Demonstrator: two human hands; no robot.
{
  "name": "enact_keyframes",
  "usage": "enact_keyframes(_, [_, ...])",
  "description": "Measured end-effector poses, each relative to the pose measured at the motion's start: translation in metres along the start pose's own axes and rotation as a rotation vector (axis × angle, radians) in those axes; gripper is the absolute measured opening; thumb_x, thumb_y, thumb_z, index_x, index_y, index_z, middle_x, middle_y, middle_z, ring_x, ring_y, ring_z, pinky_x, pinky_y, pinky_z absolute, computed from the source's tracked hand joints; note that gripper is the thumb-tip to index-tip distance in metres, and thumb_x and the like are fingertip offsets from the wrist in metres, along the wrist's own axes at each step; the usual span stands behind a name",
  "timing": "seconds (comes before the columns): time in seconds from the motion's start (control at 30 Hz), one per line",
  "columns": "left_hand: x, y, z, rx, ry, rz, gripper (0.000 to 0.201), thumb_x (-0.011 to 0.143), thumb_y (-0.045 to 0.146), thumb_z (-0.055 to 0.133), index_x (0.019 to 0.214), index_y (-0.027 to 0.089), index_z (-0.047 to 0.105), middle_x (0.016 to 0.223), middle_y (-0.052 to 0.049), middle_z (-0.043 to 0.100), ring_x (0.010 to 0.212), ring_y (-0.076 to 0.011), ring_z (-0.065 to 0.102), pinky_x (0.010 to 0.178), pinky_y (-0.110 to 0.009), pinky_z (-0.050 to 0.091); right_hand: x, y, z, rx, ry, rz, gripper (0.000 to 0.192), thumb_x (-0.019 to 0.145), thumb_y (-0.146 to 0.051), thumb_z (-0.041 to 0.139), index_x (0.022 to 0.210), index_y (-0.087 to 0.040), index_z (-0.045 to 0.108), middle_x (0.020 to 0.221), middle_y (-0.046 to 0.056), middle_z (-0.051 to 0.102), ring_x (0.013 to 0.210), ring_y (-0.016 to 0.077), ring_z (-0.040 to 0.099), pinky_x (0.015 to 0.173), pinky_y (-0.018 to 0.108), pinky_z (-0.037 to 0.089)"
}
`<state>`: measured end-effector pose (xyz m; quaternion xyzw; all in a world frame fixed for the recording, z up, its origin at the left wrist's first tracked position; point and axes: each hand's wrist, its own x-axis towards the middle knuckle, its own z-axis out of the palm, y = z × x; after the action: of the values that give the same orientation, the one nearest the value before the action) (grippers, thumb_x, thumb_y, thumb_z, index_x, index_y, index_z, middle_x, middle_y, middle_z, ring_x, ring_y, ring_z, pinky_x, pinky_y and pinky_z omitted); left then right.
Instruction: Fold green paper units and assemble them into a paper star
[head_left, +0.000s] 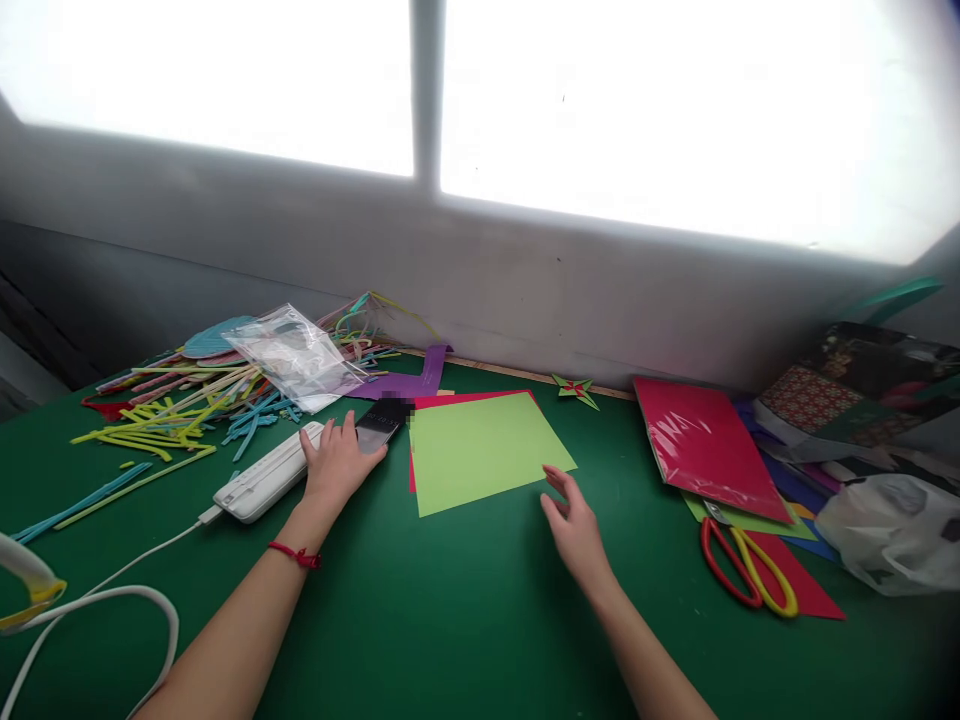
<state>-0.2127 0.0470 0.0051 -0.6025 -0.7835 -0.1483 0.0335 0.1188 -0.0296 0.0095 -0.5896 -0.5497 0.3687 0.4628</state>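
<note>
My left hand (339, 462), with a red cord at the wrist, is spread at the near edge of a dark phone (385, 418). Its fingers lie between the phone and a long white device (266, 477) with a cable; whether they press on either I cannot tell. A light green sheet of paper (484, 450) lies flat in the middle, over a red sheet (412, 478) that shows along its left and far edges. By the green sheet's near right corner is my right hand (571, 515), thumb and fingers apart, holding nothing.
Pipe cleaners (161, 425) and a clear plastic bag (296, 355) are heaped at the left. Purple paper (409, 383) and a folded paper star (576, 390) lie at the back. On the right are a red paper pack (709, 440), scissors (750, 570) and a white plastic bag (892, 530).
</note>
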Motion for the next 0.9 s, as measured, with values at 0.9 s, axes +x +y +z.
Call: enact_keyframes(0.9, [-0.071, 0.125, 0.041, -0.112, -0.227, 0.346, 0.064, 0.084, 0.053, 0.028, 0.137, 0.016, 0.026, 0.144, -0.013, 0.021, 0.133, -0.0283, 0.011, 0.105, -0.047, 0.014, 0.019, 0.06, -0.093, -0.308, 0.113, -0.074, 0.028, 0.082, -0.033, 0.039, 0.103, -0.024, 0.055, 0.124, 0.005, 0.048, 0.098, 0.02, 0.055, 0.079, 0.034, 0.048])
